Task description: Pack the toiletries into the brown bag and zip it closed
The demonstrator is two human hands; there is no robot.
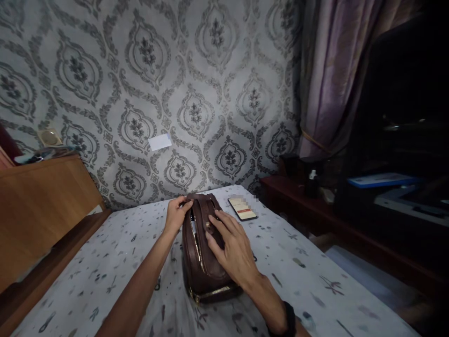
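A dark brown leather bag with brass zippers lies on the bed in front of me. Its long zipper on the left side is parted, and something pale shows in the gap. At the bag's far left corner my left hand is closed, thumb and fingers pinching the edge by the zipper's far end. Whether a zipper pull is between them I cannot make out. My right hand lies over the bag's right side with fingers stretched out, near a small metal stud.
A phone with a lit screen rests right of the bag on the patterned bedsheet. A wooden headboard stands at left. On the right, a dark red shelf holds a small bottle and other items.
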